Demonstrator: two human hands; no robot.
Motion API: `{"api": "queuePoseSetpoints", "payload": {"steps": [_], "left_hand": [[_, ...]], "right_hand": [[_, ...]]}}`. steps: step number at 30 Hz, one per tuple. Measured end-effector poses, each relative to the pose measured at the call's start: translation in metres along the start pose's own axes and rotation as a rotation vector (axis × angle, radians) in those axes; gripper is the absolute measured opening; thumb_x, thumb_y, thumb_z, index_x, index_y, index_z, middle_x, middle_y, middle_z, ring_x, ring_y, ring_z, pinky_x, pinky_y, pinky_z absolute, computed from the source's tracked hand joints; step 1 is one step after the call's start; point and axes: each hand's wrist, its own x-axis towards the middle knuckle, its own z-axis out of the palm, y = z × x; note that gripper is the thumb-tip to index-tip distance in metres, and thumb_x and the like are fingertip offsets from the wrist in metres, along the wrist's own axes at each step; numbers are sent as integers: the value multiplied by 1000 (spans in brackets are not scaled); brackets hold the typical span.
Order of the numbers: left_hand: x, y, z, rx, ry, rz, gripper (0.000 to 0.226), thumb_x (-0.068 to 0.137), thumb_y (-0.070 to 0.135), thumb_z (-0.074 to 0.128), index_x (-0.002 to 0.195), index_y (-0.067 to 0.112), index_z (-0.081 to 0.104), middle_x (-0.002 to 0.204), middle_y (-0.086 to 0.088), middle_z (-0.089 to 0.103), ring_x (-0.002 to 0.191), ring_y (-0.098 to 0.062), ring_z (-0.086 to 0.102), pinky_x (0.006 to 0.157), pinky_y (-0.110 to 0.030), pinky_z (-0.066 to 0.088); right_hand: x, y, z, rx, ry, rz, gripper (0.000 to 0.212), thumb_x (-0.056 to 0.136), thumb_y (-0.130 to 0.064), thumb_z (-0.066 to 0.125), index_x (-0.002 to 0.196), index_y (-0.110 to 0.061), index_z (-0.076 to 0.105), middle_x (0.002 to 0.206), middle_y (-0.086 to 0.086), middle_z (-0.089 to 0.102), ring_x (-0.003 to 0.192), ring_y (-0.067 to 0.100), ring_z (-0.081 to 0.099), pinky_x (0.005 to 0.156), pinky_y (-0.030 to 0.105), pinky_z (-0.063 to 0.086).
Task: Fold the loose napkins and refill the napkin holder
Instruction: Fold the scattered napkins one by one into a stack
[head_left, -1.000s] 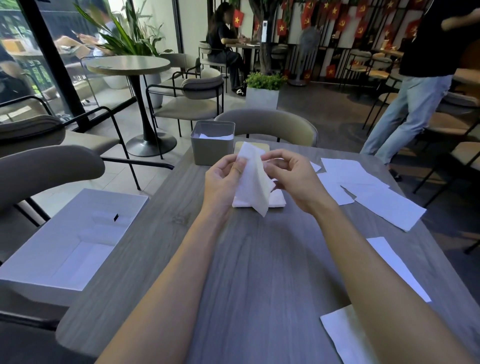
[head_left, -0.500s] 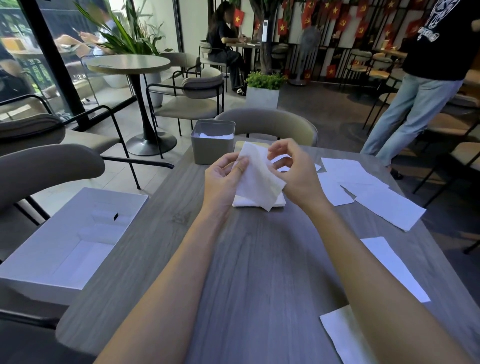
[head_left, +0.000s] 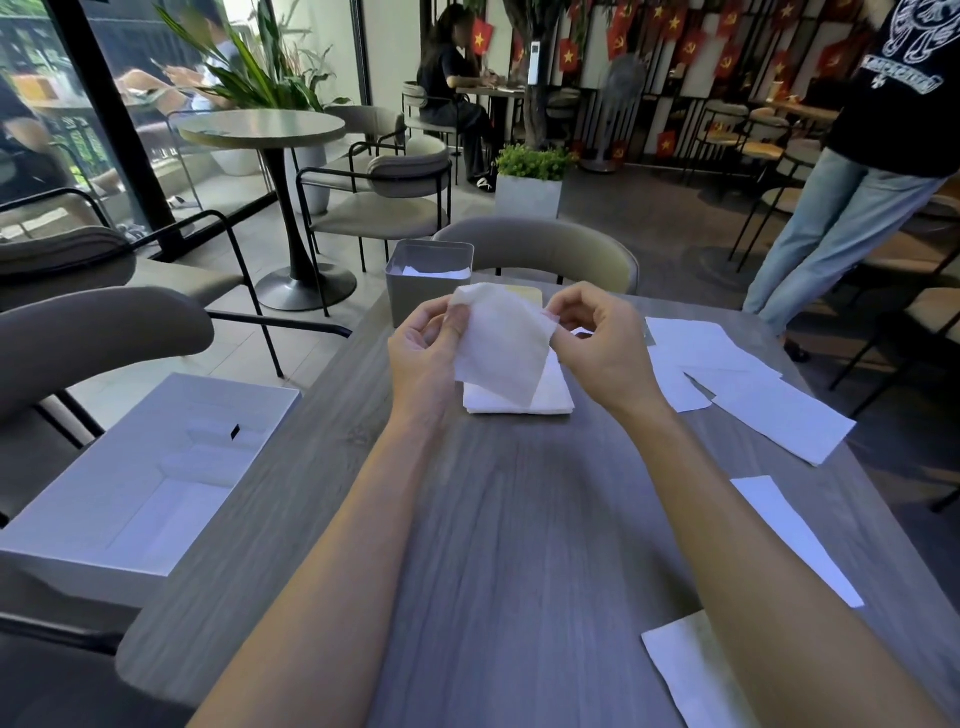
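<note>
White napkin (head_left: 501, 351) pinched between left hand (head_left: 423, 358) and right hand (head_left: 597, 348), hanging above folded stack (head_left: 550, 397); holder (head_left: 428, 283) beyond, nearer left hand.

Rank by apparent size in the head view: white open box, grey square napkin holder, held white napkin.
1. White open box, clearly largest.
2. Held white napkin and grey square napkin holder: too alike to rank.

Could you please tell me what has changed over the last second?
The napkin has spread from a narrow hanging strip into a wider sheet, as the right hand drew its corner rightward. Both hands kept pinching it; the left hand barely moved. The stack, holder and loose napkins stayed put.
</note>
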Motion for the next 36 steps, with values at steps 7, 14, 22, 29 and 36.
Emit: {"api": "queuePoseSetpoints", "payload": {"steps": [7, 14, 22, 29, 36], "left_hand": [[0, -6, -1, 55, 16, -16, 15, 95, 18, 68, 108, 10, 68, 100, -8, 78, 87, -16, 68, 80, -35, 53], [-3, -9, 3, 109, 30, -64, 14, 93, 21, 71, 101, 10, 69, 90, -4, 78, 81, -16, 68, 76, -38, 55], [3, -20, -2, 458, 72, 27, 13, 90, 25, 72, 94, 14, 78, 82, 3, 76, 72, -2, 65, 68, -18, 54], [10, -30, -7, 673, 99, 64, 5, 88, 23, 73, 92, 21, 72, 68, 7, 69, 61, -1, 63, 62, -15, 48], [16, -37, -7, 847, 98, 52, 8, 87, 28, 70, 95, 28, 68, 70, 12, 66, 74, -12, 65, 71, -32, 54]], "right_hand": [[2, -6, -2, 293, 51, 162, 13, 99, -12, 57, 107, -2, 61, 69, -7, 64, 66, 13, 62, 61, 30, 55], [0, 9, -2, 184, -8, 220, 22, 89, -19, 74, 109, -17, 65, 110, -2, 71, 96, 9, 66, 79, 23, 54], [5, 29, -2, 220, 99, 370, 27, 88, -7, 70, 110, -20, 62, 98, 1, 73, 91, 11, 69, 73, 26, 55], [10, 49, 16, 35, 129, 418, 29, 82, -12, 72, 107, -22, 60, 99, -3, 72, 91, 9, 68, 78, 25, 52], [10, 63, 20, -137, 150, 318, 18, 84, -10, 73, 84, -22, 59, 90, -7, 69, 85, 8, 66, 79, 19, 52]]}}
